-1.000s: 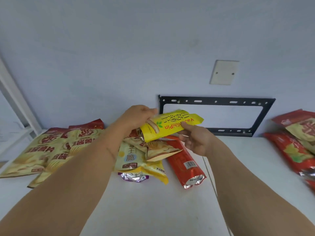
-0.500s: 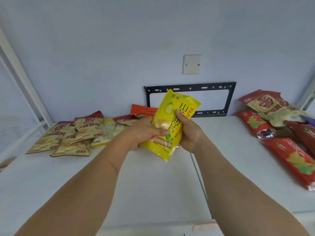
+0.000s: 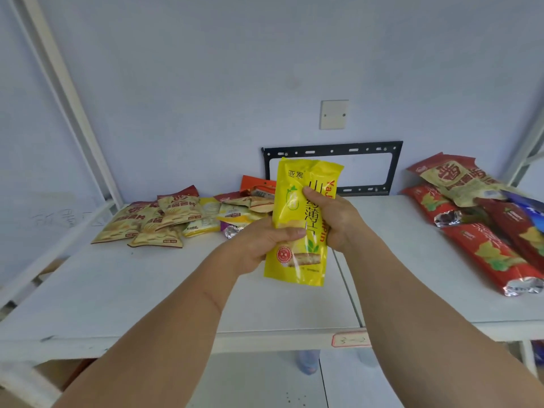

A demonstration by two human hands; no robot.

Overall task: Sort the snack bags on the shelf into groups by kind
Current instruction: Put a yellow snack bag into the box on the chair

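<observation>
Both hands hold a yellow bag upright above the white shelf, near its middle seam. The left hand wraps the bag's lower left edge, thumb pressed across its front; the right hand curls round the right edge higher up, thumb on the front. Behind the left hand, at the shelf's back, lies a mixed heap of yellow, orange and foil-ended bags, and further left a group of tan chip bags overlapping one another. At the right end lie long red bags with a tan bag on top. A black bracket and a blank wall plate sit on the wall behind. A red-edged label is stuck on the shelf's front lip.
</observation>
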